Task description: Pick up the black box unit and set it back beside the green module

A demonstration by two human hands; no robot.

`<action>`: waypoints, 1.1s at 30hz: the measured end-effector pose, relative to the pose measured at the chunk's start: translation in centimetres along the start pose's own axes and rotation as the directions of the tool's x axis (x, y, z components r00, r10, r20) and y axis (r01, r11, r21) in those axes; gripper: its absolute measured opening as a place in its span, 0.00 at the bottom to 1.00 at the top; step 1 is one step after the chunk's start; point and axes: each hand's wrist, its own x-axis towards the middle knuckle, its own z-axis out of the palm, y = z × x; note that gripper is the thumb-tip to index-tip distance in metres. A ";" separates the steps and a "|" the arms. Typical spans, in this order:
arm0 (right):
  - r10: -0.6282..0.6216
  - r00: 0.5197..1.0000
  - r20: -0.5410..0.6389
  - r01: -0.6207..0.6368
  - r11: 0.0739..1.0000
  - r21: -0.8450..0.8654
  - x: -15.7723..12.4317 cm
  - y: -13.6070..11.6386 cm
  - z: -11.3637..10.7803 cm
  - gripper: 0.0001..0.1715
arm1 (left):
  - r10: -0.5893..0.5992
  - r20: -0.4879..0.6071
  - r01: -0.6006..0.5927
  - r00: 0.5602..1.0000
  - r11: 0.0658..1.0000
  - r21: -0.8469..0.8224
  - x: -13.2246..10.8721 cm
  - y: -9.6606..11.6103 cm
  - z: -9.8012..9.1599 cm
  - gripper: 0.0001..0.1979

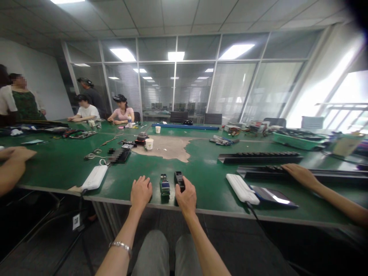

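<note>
My left hand rests on the green table near its front edge, fingers curled down, holding nothing that I can see. Just right of it stands a small dark module with a blue face, untouched. My right hand is closed round the near end of a small black block-shaped device lying on the table. A silver bracelet sits on my left wrist.
White power strips lie at left and right, with a dark tablet beside the right one. A co-worker's hand rests on long black trays. Another person's hand is at far left. Paper cups and people sit farther back.
</note>
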 end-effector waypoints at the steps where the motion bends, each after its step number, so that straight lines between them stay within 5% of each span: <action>1: -0.005 1.000 0.002 0.005 1.000 -0.004 0.0 0.0 0.0 0.29 | -0.001 -0.001 0.001 1.000 1.000 -0.007 0.0 0.0 0.0 0.19; 11: 0.107 0.994 0.026 -0.109 0.984 0.139 1.3 -2.4 -1.6 0.32 | 0.013 -0.099 -0.019 0.995 0.998 -0.057 -0.3 0.1 -0.5 0.18; 18: -0.040 0.996 0.077 0.029 0.990 0.139 0.6 -6.6 -1.6 0.29 | 0.069 -0.077 -0.070 0.995 0.997 -0.009 -0.7 0.6 -1.2 0.18; 33: -0.161 0.975 0.152 0.170 0.984 -0.047 -0.3 -8.7 0.4 0.27 | 0.064 -0.073 -0.066 0.995 0.998 -0.019 -0.4 0.2 -0.9 0.18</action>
